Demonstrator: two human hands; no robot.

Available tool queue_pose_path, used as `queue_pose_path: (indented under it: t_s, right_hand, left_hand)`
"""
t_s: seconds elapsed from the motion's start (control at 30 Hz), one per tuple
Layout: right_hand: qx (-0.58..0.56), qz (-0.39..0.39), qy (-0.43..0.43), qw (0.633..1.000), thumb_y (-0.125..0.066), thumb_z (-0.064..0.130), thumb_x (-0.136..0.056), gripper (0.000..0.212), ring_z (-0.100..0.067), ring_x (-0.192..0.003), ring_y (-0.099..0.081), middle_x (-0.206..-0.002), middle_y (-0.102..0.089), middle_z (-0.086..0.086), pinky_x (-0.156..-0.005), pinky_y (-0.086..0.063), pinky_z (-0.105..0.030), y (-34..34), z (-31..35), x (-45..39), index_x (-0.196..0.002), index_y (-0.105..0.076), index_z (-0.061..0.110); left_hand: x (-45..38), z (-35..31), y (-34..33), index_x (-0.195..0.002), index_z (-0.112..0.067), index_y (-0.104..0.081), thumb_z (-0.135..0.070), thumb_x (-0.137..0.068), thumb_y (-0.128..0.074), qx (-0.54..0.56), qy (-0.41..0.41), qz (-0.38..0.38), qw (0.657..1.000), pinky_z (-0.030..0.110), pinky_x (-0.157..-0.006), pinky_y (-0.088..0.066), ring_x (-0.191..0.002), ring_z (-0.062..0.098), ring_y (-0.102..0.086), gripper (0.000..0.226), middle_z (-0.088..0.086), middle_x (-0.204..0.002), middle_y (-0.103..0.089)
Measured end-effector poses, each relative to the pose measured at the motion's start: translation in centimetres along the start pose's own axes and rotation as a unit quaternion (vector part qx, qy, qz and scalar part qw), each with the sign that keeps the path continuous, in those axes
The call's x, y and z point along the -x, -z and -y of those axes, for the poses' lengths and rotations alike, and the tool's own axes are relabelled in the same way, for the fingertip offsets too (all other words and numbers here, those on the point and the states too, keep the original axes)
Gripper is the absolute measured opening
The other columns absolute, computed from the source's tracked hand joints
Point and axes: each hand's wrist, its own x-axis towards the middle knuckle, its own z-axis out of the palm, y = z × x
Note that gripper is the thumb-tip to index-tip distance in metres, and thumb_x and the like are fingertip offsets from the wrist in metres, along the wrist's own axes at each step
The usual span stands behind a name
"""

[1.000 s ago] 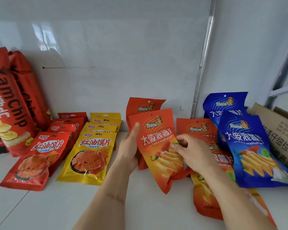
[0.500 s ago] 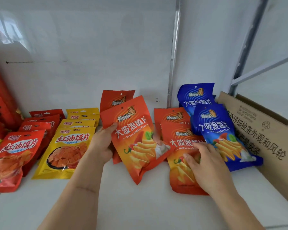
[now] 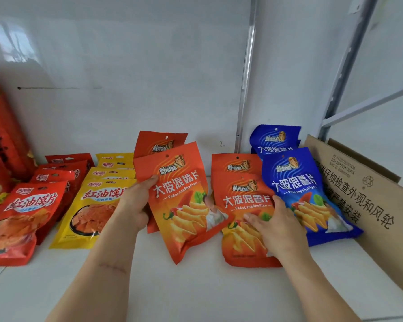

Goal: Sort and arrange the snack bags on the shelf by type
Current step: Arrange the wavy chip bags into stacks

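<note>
Head view shows a white shelf (image 3: 196, 293) lined with snack bags. Left hand (image 3: 135, 205) grips the left edge of an orange chip bag (image 3: 184, 205), tilted and lifted off the shelf. Right hand (image 3: 277, 228) lies flat, fingers spread, on a second orange bag (image 3: 242, 201) lying on the shelf. Blue bags (image 3: 296, 189) lean just right of it, against a cardboard box (image 3: 370, 194). Yellow bags (image 3: 96, 205) and red bags (image 3: 26, 210) sit in rows at the left.
</note>
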Motion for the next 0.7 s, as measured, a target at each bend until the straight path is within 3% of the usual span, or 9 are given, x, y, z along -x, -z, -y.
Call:
queue_pose_path:
  t_s: [0.17,0.33,0.47,0.57,0.7]
  right_hand:
    - [-0.133,-0.028,0.042,0.990,-0.071,0.048,-0.083,0.078,-0.019,-0.118,-0.055,-0.133,-0.057,0.000,-0.092,-0.047,-0.034,0.5,0.2,-0.6,-0.148,-0.037,0.022]
    - [-0.224,-0.066,0.067,0.970,-0.073,0.044,-0.082,0.073,-0.011,-0.100,-0.055,-0.117,-0.057,0.010,-0.082,-0.044,-0.030,1.5,-0.5,-0.9,-0.145,-0.041,0.027]
    - [-0.290,-0.083,0.075,0.951,-0.075,0.046,-0.078,0.069,-0.007,-0.103,-0.061,-0.117,-0.063,0.013,-0.084,-0.049,-0.031,2.0,-0.1,-1.1,-0.140,-0.047,0.033]
    - [-0.275,0.004,0.109,0.955,-0.080,0.037,-0.078,0.065,0.004,-0.101,-0.060,-0.113,-0.063,0.019,-0.088,-0.048,-0.026,1.0,1.8,-0.9,-0.136,-0.052,0.033]
    - [-0.169,0.118,0.156,0.966,-0.078,0.043,-0.078,0.070,-0.003,-0.112,-0.053,-0.117,-0.054,0.019,-0.092,-0.039,-0.023,-1.7,4.3,-0.8,-0.140,-0.049,0.031]
  left_hand:
    - [-0.4,-0.4,0.2,-0.100,-0.020,-0.068,-0.029,-0.092,-0.072,-0.009,-0.013,-0.008,1.000,0.042,-0.070,-0.060,-0.076,0.027,-0.075,0.013,0.006,-0.084,-0.078]
    - [-0.7,-1.2,1.6,-0.102,-0.022,-0.067,-0.033,-0.091,-0.072,-0.003,-0.020,-0.040,0.999,0.048,-0.078,-0.061,-0.081,0.029,-0.075,0.016,0.007,-0.090,-0.078]
    - [-0.7,-1.4,1.9,-0.101,-0.024,-0.066,-0.032,-0.093,-0.071,0.007,-0.034,-0.055,0.998,0.043,-0.067,-0.061,-0.075,0.027,-0.076,0.013,0.005,-0.085,-0.078]
    - [-0.2,-1.1,1.3,-0.103,-0.020,-0.068,-0.033,-0.093,-0.071,0.005,-0.032,-0.030,0.999,0.046,-0.072,-0.062,-0.075,0.028,-0.076,0.016,0.007,-0.085,-0.079]
    - [0.4,-0.5,0.3,-0.111,-0.017,-0.069,-0.048,-0.094,-0.065,0.019,-0.017,0.008,1.000,0.058,-0.084,-0.059,-0.084,0.033,-0.076,0.035,0.010,-0.091,-0.079]
